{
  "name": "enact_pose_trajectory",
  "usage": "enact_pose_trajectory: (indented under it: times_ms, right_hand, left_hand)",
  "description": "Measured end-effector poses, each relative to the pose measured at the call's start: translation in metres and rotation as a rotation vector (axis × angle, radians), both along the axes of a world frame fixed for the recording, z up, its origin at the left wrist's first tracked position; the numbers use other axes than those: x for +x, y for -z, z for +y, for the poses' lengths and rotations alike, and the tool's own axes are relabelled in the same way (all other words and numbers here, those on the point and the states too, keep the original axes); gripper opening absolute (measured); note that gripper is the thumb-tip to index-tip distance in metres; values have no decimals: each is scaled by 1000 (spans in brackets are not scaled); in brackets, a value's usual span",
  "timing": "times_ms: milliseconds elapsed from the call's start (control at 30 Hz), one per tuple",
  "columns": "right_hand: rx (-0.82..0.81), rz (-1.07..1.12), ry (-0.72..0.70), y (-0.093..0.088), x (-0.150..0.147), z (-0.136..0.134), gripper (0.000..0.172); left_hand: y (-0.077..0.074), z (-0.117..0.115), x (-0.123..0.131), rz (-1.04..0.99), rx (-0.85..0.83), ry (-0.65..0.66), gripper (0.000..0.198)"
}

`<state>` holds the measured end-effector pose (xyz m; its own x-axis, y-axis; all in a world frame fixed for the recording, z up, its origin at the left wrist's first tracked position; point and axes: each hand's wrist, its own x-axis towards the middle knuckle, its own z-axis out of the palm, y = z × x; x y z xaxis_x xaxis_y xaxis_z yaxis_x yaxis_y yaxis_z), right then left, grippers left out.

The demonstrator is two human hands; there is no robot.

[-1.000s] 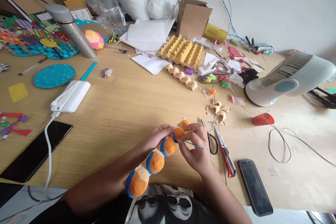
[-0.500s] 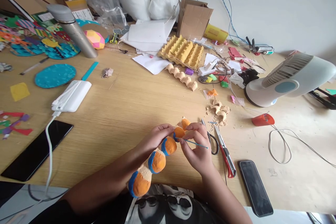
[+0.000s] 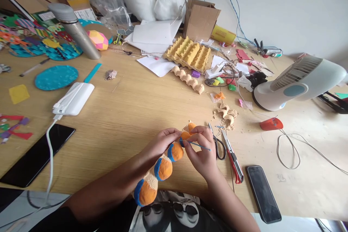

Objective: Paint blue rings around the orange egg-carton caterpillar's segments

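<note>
A strip of egg carton [image 3: 163,168] slants over the table's front edge, its bumps covered in orange with blue along their left sides. My left hand [image 3: 166,139] is closed around its upper part from the left and behind; some of those fingers are hidden. On the other side, my right hand [image 3: 202,150] pinches a thin blue strand [image 3: 199,146], one end of which meets the blue edge of a bump near the far end. Fingers of the right hand rest against the upper orange bumps. Bare tan carton shows between the bumps.
Scissors [image 3: 220,148] and a red utility knife [image 3: 234,161] lie right of my right hand, with a phone [image 3: 263,194] beyond. Carton scraps [image 3: 228,115], a bare carton strip [image 3: 189,79] and a yellow egg tray [image 3: 189,55] lie farther back. A fan [image 3: 296,83] stands right.
The blue strand's free end has shifted left and slightly up, with my right hand tilting a little closer over the upper bumps. My left hand keeps its grip on the carton strip.
</note>
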<state>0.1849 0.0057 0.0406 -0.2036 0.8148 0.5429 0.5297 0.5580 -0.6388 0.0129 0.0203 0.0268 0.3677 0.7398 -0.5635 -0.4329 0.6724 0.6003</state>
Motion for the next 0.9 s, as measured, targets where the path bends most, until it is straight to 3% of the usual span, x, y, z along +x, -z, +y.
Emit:
enact_pose_trajectory:
  times_ms: [133,600,900]
  right_hand:
    - [-5,-15,14,0,0,1,15]
    - [-129,92,-4,-5,1,1,12]
    - [-64,50,36,-5,1,0,12]
  left_hand:
    - [-2,-4,2,10,106,-100,28]
    - [-5,-4,3,26,114,-104,35]
    - [-6,-4,4,56,136,-97,30]
